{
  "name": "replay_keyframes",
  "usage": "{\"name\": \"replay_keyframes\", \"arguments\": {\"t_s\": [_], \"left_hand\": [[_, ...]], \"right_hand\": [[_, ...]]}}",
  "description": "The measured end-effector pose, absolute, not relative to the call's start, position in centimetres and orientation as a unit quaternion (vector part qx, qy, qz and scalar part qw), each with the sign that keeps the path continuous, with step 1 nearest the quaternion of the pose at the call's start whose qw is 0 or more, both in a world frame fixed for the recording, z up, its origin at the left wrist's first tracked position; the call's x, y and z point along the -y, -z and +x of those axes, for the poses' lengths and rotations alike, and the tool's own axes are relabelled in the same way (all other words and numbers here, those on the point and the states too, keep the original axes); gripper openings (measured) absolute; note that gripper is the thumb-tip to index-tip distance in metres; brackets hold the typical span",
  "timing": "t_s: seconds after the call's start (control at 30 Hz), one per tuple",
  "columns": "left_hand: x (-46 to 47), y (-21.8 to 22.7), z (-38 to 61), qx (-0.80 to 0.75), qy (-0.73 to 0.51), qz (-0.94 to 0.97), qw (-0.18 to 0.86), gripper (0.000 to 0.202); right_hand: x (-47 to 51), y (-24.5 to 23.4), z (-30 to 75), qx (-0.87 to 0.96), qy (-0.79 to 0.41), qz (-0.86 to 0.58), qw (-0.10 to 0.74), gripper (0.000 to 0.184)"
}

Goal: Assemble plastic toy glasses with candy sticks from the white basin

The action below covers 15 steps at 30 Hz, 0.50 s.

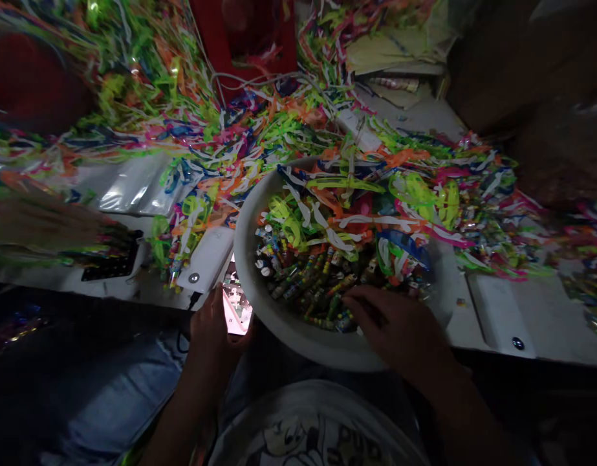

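My left hand [213, 333] is closed around the edges of a smartphone [238, 314] with a lit screen, just left of a large white basin [303, 343]. Small colourful printed tubes [322, 278] fill the front of the basin, and bundles of bright plastic strips [337, 220] lie over its back part. My right hand [400, 327] reaches in over the basin's front right rim. Its thumb and forefinger are drawn together at the tubes; whether something is between them is too dark to tell.
Tangled coloured strips [288, 129] cover the table's back. A white power bank [208, 259] with a cable lies left of the basin, and a white box [502, 317] to the right. Clear plastic bags [138, 184] lie at left. A round white tub [317, 395] is below the basin.
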State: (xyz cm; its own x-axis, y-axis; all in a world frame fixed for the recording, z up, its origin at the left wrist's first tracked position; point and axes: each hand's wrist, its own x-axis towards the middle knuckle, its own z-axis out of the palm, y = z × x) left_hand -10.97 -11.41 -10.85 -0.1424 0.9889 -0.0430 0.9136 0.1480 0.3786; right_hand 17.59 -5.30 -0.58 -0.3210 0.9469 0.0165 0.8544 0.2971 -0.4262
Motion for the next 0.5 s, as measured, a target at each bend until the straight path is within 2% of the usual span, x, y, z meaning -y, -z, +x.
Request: {"name": "replay_keyframes", "arguments": {"t_s": [0.1, 0.17, 0.37, 0.5], "left_hand": [[11.9, 10.9, -11.1, -0.744, -0.166, 0.617, 0.196, 0.103], [12.1, 11.3, -11.3, -0.731, -0.228, 0.587, 0.262, 0.102], [11.2, 11.6, -11.1, -0.734, -0.409, 0.32, 0.438, 0.069], [10.0, 10.1, -10.6, -0.707, -0.417, 0.263, 0.506, 0.054]], "right_hand": [[5.4, 0.2, 17.5, 0.79, -0.193, -0.565, 0.142, 0.022], [5.4, 0.1, 17.5, 0.788, -0.193, -0.566, 0.145, 0.022], [5.4, 0.2, 17.5, 0.782, -0.201, -0.569, 0.155, 0.024], [5.5, 0.2, 17.5, 0.782, -0.207, -0.565, 0.163, 0.022]]}}
